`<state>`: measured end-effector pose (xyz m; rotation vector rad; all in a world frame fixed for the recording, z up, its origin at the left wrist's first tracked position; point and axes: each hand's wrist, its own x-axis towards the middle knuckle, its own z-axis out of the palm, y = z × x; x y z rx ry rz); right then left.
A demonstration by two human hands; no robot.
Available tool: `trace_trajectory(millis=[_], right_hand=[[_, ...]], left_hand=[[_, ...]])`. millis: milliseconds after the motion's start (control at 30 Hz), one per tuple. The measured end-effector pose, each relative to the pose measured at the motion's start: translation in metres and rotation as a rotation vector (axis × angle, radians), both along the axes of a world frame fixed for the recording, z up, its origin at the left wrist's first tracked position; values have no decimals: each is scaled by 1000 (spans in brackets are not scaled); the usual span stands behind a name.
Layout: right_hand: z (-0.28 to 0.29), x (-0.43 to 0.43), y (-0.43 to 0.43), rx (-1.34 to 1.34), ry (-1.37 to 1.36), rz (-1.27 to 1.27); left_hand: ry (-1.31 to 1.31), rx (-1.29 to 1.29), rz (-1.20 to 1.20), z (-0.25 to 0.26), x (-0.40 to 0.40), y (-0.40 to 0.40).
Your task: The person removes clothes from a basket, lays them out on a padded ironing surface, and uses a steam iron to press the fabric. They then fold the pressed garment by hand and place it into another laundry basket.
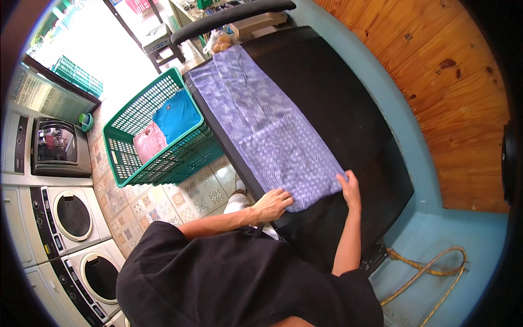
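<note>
A folded purple patterned cloth (286,151) lies lengthwise on a black padded table (322,90). My left hand (273,204) has its fingers curled over the near left corner of the cloth. At the near right corner, my right hand (350,190) pinches the edge between thumb and fingers. The far end of the cloth reaches a clear plastic bag with brown contents (222,42). Left of the table, a green plastic basket (171,159) holds a folded blue garment (176,116) and a folded pink garment (150,142).
Front-loading machines (73,216) line the left side, with a dark-lidded machine (57,141) farther back. A black padded bar (233,18) crosses above the table's far end. A blue ledge (367,69) and wooden panel (429,81) border the right; a yellowish hose (433,269) hangs near.
</note>
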<state>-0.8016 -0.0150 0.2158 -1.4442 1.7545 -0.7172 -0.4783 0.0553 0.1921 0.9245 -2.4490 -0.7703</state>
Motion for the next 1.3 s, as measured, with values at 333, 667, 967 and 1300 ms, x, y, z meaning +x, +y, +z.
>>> trace_trajectory(millis=[333,667,967,1300], right_hand=[[165,3,17,-45,-397,48],[63,191,-287,-83,-211,205],[-76,253,-373,-106,140,62],[-38,268,-356,17,60,17]], left_hand=[[534,638,-86,87,34,7],[903,613,747,1,159,-204],[498,747,1085,-45,233,-292],[-202,379,839,-35,208,-323]])
